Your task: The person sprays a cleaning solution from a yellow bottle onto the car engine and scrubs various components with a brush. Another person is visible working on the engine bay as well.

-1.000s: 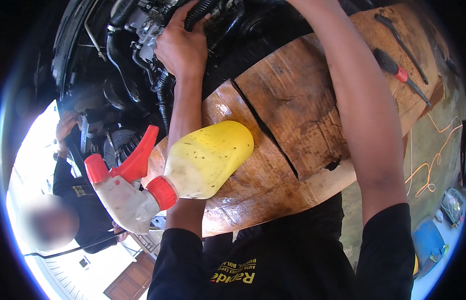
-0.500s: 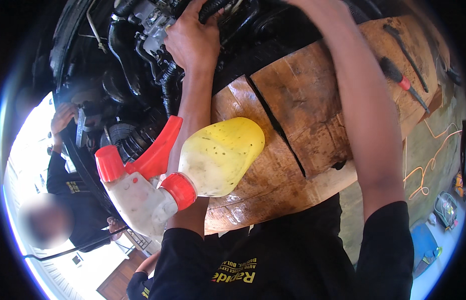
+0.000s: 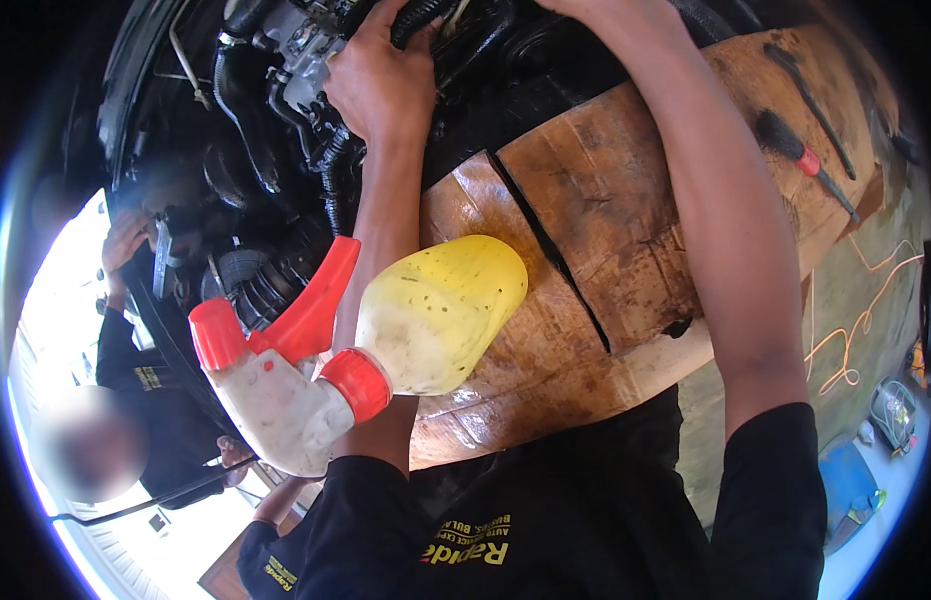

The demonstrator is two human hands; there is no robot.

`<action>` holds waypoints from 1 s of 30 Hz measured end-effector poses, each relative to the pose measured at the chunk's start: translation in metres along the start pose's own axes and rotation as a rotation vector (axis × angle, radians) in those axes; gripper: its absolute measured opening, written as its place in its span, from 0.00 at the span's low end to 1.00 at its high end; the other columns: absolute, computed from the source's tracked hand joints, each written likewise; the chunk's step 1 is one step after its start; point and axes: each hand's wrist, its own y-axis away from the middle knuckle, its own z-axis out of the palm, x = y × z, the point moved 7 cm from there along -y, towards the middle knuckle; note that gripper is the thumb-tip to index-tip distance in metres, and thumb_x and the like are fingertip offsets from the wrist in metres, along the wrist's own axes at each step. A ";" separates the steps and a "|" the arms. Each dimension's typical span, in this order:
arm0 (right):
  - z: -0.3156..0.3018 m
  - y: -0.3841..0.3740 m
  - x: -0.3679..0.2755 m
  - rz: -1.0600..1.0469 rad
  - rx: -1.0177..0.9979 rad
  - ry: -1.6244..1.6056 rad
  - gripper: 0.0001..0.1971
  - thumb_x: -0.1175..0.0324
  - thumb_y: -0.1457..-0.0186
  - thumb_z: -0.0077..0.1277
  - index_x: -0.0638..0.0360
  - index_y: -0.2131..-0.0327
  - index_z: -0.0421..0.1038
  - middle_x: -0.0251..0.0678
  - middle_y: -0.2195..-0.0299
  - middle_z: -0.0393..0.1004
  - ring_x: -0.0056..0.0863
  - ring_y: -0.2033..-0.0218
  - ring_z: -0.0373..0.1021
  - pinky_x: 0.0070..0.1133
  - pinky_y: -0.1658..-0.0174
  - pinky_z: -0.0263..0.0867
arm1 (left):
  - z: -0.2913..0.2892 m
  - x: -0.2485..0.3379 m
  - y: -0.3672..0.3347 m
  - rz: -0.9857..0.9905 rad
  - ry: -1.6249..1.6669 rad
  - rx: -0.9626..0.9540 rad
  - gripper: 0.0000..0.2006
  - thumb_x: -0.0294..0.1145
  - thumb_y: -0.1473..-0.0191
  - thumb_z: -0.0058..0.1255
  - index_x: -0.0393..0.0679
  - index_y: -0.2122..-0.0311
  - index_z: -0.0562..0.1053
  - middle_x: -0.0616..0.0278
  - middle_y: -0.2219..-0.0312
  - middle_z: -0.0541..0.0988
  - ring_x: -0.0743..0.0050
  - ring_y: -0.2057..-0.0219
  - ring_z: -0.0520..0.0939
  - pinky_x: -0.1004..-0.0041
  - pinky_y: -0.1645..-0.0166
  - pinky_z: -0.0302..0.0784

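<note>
The left hand (image 3: 385,85) reaches into the engine bay, a ribbed hose (image 3: 415,20) lying between its thumb and fingers; the fingertips are cut off, so I cannot tell how tightly it grips. The right hand is past the upper edge, its state unseen; only the right forearm (image 3: 720,210) shows, well apart from the left. In front of the left forearm (image 3: 393,190) is a spray bottle (image 3: 440,310), tilted; neither hand is on it and its support is hidden. Cardboard (image 3: 585,200) lies between body and engine, probably as a cover. On its right end rest a brush (image 3: 785,140) and a black rod (image 3: 810,105), perhaps laid within reach. At far left, a co-worker's hand (image 3: 125,238) is raised.
</note>
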 end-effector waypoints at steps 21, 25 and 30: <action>-0.008 -0.002 0.025 0.242 -0.049 -0.080 0.11 0.64 0.45 0.66 0.61 0.70 0.78 0.46 0.69 0.82 0.47 0.55 0.80 0.40 0.47 0.71 | 0.003 -0.008 0.002 -0.074 -0.039 -0.027 0.20 0.26 0.47 0.70 0.55 0.48 0.85 0.49 0.58 0.88 0.45 0.55 0.89 0.57 0.50 0.83; -0.007 -0.004 0.001 0.066 -0.009 -0.004 0.11 0.65 0.45 0.65 0.61 0.75 0.77 0.43 0.71 0.83 0.45 0.59 0.81 0.40 0.49 0.72 | 0.002 -0.005 0.001 -0.050 -0.073 -0.006 0.20 0.26 0.47 0.70 0.54 0.48 0.85 0.50 0.58 0.88 0.46 0.56 0.89 0.58 0.50 0.83; -0.005 0.001 0.014 0.065 0.074 0.033 0.11 0.64 0.45 0.66 0.60 0.73 0.77 0.42 0.72 0.83 0.45 0.57 0.81 0.41 0.50 0.73 | 0.005 -0.005 0.001 -0.035 -0.042 -0.021 0.21 0.25 0.48 0.69 0.54 0.48 0.85 0.49 0.58 0.88 0.46 0.55 0.89 0.58 0.50 0.83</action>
